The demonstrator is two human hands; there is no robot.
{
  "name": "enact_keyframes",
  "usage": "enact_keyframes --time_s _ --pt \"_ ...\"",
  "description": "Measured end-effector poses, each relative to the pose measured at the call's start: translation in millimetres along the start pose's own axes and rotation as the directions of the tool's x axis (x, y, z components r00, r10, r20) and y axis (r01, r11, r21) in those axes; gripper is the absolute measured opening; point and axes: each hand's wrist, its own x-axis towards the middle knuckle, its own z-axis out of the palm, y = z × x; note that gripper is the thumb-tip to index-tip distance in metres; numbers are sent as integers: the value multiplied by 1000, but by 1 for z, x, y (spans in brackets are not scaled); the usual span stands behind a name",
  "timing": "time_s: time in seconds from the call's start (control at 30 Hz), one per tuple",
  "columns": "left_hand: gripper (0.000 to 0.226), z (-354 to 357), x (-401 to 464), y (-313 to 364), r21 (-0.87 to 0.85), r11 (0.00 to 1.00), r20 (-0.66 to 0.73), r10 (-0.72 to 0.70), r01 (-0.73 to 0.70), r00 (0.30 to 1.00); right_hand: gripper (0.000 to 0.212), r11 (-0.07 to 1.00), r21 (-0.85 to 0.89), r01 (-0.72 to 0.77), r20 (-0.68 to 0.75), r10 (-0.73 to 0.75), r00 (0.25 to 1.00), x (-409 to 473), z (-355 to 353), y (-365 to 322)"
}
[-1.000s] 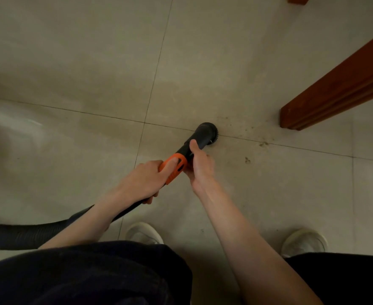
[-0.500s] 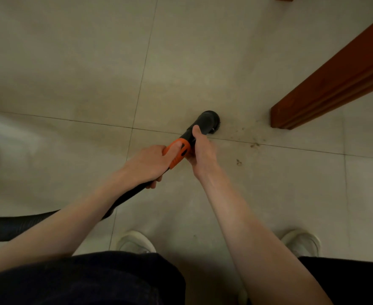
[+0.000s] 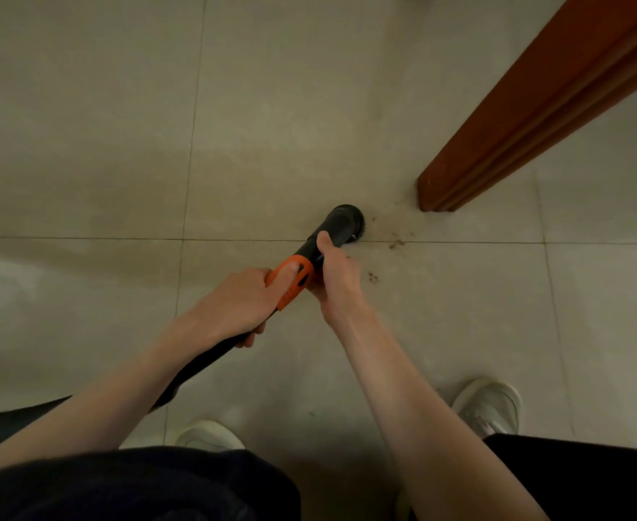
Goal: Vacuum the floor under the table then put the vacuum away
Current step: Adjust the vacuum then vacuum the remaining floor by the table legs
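Two hands grip the wand in the head view: our left hand (image 3: 239,306) wraps the orange collar (image 3: 290,282), our right hand (image 3: 333,278) clasps the black tube nearer the nozzle (image 3: 345,224). Crumbs (image 3: 397,243) lie between nozzle and table leg (image 3: 459,182); we should keep the nozzle flat and sweep slowly toward the leg.

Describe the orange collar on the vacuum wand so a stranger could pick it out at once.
Start at the reddish-brown wooden table leg standing on the beige tiled floor. Beside its foot sits the round black vacuum nozzle; follow its black tube back towards the two hands. The orange plastic collar wraps the tube between them, the only bright part.
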Motion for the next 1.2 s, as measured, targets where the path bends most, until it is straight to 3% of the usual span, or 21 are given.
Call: enact_keyframes --time_s 0.5,0.7,1.2 --pt "56 8 21 52 133 988 0 82 -81 997 27 998 58 40 -22 -38 999 9 -33 -40" --pt "50 7 29 66 136 989 -25 57 -53 998 51 998 30 63 -16 -62 998 12 -32 -55" --pt "55 2 5 53 185 983 57 -25 14 998 34 992 125 -14 45 8 999 4 -38 -20"
